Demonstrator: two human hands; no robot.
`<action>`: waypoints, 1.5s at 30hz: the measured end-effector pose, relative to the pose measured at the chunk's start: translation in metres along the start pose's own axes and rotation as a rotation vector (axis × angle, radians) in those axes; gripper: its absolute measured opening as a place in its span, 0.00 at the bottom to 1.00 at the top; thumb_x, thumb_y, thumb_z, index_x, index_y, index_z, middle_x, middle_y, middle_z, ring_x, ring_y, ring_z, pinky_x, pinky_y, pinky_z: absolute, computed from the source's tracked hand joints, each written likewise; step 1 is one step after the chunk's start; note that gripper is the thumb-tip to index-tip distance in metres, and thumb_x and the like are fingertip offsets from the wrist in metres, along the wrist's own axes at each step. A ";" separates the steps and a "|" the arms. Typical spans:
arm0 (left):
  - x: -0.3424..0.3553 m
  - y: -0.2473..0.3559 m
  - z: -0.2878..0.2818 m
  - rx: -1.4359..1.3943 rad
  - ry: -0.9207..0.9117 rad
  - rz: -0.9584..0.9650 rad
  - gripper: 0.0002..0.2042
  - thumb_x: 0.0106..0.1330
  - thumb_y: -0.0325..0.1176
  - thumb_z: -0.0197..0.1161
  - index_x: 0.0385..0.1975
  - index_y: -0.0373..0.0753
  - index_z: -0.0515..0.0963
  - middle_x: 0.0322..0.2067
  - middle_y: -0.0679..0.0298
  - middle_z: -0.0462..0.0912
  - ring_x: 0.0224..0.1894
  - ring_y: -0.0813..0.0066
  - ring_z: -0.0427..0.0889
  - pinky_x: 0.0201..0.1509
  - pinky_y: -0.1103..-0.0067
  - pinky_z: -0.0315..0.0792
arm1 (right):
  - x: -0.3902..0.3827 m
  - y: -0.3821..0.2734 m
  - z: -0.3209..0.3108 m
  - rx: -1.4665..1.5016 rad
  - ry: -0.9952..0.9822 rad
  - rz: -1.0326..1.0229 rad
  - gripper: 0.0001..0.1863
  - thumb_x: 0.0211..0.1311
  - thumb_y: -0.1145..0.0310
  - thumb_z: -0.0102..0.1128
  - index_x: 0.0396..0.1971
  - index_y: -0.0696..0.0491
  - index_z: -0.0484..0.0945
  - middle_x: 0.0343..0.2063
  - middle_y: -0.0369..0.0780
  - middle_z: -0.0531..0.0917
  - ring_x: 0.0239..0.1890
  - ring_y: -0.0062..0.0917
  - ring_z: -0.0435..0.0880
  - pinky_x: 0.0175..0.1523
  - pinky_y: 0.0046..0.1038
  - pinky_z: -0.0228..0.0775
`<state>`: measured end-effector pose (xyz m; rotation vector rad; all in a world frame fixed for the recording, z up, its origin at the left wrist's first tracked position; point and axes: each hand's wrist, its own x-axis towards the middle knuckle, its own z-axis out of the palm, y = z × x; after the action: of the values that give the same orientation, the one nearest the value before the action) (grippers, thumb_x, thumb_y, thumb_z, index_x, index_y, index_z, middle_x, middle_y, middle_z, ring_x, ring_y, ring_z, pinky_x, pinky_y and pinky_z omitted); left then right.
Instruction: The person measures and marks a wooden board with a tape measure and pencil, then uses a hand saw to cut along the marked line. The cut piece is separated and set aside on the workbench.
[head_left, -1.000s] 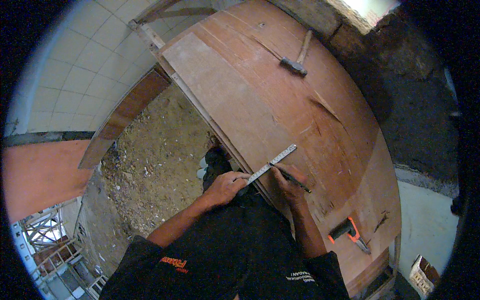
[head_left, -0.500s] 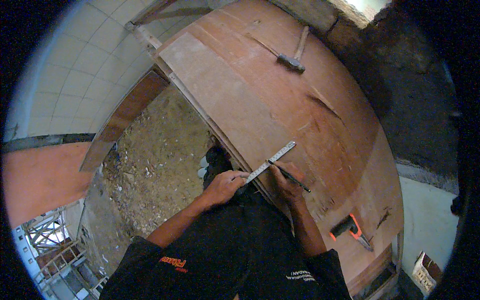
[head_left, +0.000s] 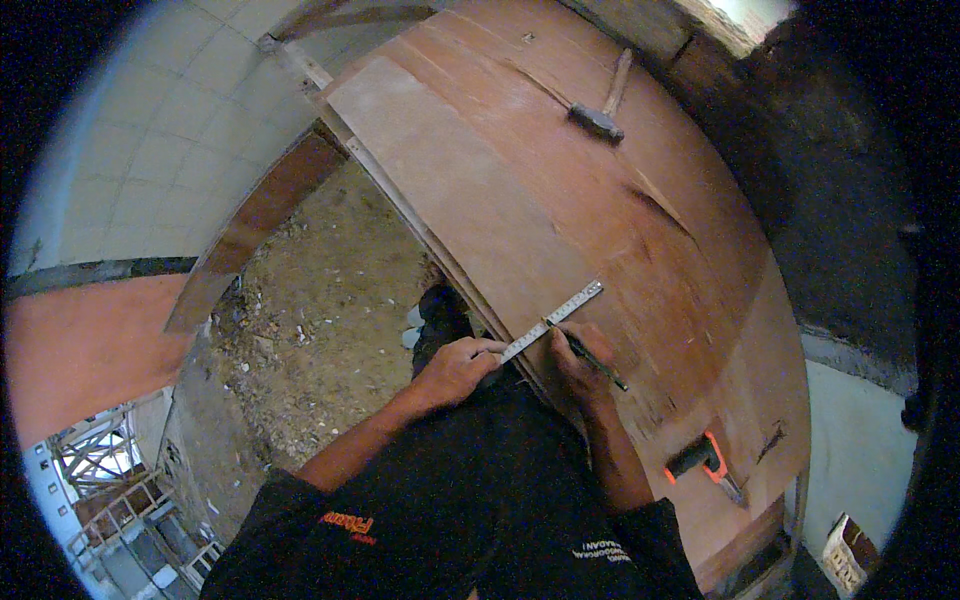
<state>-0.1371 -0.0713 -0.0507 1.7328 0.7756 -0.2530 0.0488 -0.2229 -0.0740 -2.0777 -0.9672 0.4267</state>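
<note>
Presumably for marking, the left hand (head_left: 458, 374) pinches a flat silver ruler (head_left: 578, 304) across the brown plywood sheet (head_left: 450, 190), the right hand (head_left: 576, 372) grips a slim black pen (head_left: 611, 376), and a stroke would need steadiness.

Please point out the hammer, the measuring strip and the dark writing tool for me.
Hammer (head_left: 598, 124): head camera view, on its metal head.
Measuring strip (head_left: 573, 307): head camera view, on its marked flat face.
Dark writing tool (head_left: 600, 366): head camera view, on its shaft.
</note>
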 end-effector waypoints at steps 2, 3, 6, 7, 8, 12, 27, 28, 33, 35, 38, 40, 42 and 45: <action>0.000 0.000 0.000 0.027 0.016 0.040 0.21 0.68 0.43 0.54 0.50 0.36 0.82 0.46 0.49 0.85 0.51 0.54 0.82 0.58 0.69 0.73 | 0.000 -0.002 0.000 0.001 0.000 0.016 0.09 0.61 0.64 0.69 0.37 0.53 0.88 0.32 0.43 0.87 0.35 0.37 0.85 0.40 0.37 0.75; 0.000 -0.001 0.001 -0.005 0.014 0.035 0.21 0.68 0.44 0.54 0.51 0.36 0.82 0.46 0.49 0.85 0.51 0.54 0.82 0.58 0.69 0.73 | -0.001 -0.002 0.000 -0.006 0.005 0.043 0.09 0.61 0.64 0.69 0.37 0.53 0.88 0.32 0.43 0.88 0.35 0.37 0.85 0.40 0.37 0.75; 0.002 -0.004 0.003 -0.043 0.006 0.039 0.21 0.69 0.44 0.54 0.51 0.35 0.82 0.46 0.49 0.85 0.51 0.54 0.82 0.57 0.69 0.73 | -0.001 -0.004 0.000 0.046 0.040 -0.010 0.08 0.61 0.65 0.68 0.36 0.53 0.88 0.32 0.43 0.87 0.35 0.37 0.85 0.40 0.37 0.75; 0.002 -0.005 0.004 -0.046 0.009 0.032 0.21 0.69 0.44 0.53 0.51 0.35 0.82 0.46 0.49 0.85 0.51 0.54 0.82 0.57 0.69 0.73 | -0.001 -0.004 0.000 0.041 0.045 -0.030 0.08 0.61 0.66 0.69 0.36 0.53 0.88 0.32 0.43 0.87 0.34 0.36 0.85 0.40 0.37 0.75; 0.002 -0.006 0.004 -0.025 0.009 0.024 0.21 0.69 0.44 0.53 0.51 0.35 0.82 0.46 0.49 0.84 0.51 0.54 0.82 0.57 0.69 0.73 | 0.000 -0.004 0.000 0.037 0.050 -0.050 0.07 0.61 0.66 0.69 0.36 0.52 0.88 0.31 0.42 0.87 0.34 0.36 0.84 0.40 0.36 0.75; 0.003 -0.006 0.001 -0.029 -0.017 0.008 0.21 0.69 0.45 0.53 0.51 0.36 0.82 0.47 0.49 0.84 0.52 0.54 0.82 0.58 0.69 0.73 | 0.002 -0.002 0.002 0.065 0.074 -0.097 0.06 0.60 0.68 0.69 0.36 0.52 0.88 0.31 0.42 0.87 0.32 0.36 0.84 0.38 0.36 0.75; 0.005 -0.010 0.000 -0.053 -0.018 0.047 0.20 0.70 0.44 0.53 0.50 0.37 0.83 0.46 0.48 0.84 0.50 0.54 0.83 0.56 0.68 0.73 | 0.007 0.000 0.003 0.097 0.119 -0.183 0.07 0.57 0.71 0.73 0.36 0.54 0.88 0.28 0.42 0.87 0.27 0.32 0.84 0.33 0.32 0.74; 0.005 -0.011 0.000 -0.051 -0.012 0.050 0.20 0.70 0.44 0.53 0.50 0.36 0.83 0.46 0.48 0.84 0.50 0.54 0.83 0.56 0.68 0.73 | 0.007 0.001 0.003 0.100 0.126 -0.184 0.08 0.56 0.71 0.73 0.35 0.54 0.88 0.28 0.42 0.87 0.27 0.32 0.83 0.33 0.32 0.74; 0.005 -0.010 0.000 -0.052 -0.010 0.051 0.20 0.70 0.44 0.53 0.50 0.36 0.83 0.44 0.49 0.85 0.49 0.54 0.83 0.56 0.68 0.73 | 0.003 0.002 0.005 0.114 0.105 -0.119 0.07 0.58 0.70 0.72 0.35 0.55 0.87 0.28 0.42 0.87 0.28 0.33 0.83 0.34 0.34 0.74; 0.004 -0.008 0.000 -0.037 -0.003 0.048 0.20 0.70 0.44 0.53 0.50 0.36 0.83 0.44 0.49 0.84 0.49 0.54 0.83 0.56 0.68 0.73 | 0.002 0.001 0.006 0.044 0.080 -0.031 0.07 0.59 0.68 0.71 0.35 0.54 0.87 0.29 0.43 0.87 0.29 0.34 0.83 0.36 0.34 0.74; 0.005 -0.005 -0.001 0.005 -0.028 0.004 0.20 0.70 0.44 0.53 0.50 0.37 0.83 0.44 0.48 0.84 0.50 0.53 0.82 0.57 0.69 0.73 | 0.002 0.001 0.006 -0.046 -0.005 0.093 0.08 0.61 0.66 0.69 0.36 0.54 0.87 0.31 0.43 0.87 0.32 0.35 0.84 0.39 0.36 0.74; 0.004 -0.003 -0.001 0.003 0.000 0.017 0.21 0.70 0.44 0.52 0.51 0.37 0.82 0.44 0.48 0.84 0.51 0.54 0.82 0.58 0.69 0.73 | 0.001 0.001 0.006 -0.060 -0.036 0.100 0.09 0.61 0.66 0.69 0.37 0.54 0.87 0.31 0.44 0.87 0.33 0.35 0.84 0.40 0.36 0.74; 0.003 -0.002 -0.001 0.015 0.015 0.033 0.21 0.69 0.45 0.52 0.51 0.37 0.82 0.45 0.48 0.84 0.52 0.54 0.82 0.58 0.69 0.72 | 0.001 0.000 0.005 -0.037 -0.024 0.062 0.09 0.61 0.66 0.69 0.37 0.54 0.86 0.31 0.44 0.87 0.34 0.35 0.84 0.40 0.37 0.74; 0.002 0.000 -0.001 0.005 -0.005 0.019 0.21 0.69 0.45 0.52 0.51 0.36 0.82 0.47 0.48 0.84 0.52 0.53 0.82 0.59 0.68 0.72 | 0.001 -0.002 0.003 -0.051 -0.028 0.044 0.08 0.62 0.67 0.68 0.36 0.55 0.86 0.32 0.43 0.87 0.34 0.36 0.84 0.40 0.36 0.75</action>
<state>-0.1359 -0.0697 -0.0517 1.7431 0.7552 -0.2465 0.0471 -0.2196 -0.0739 -2.1469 -0.9596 0.4594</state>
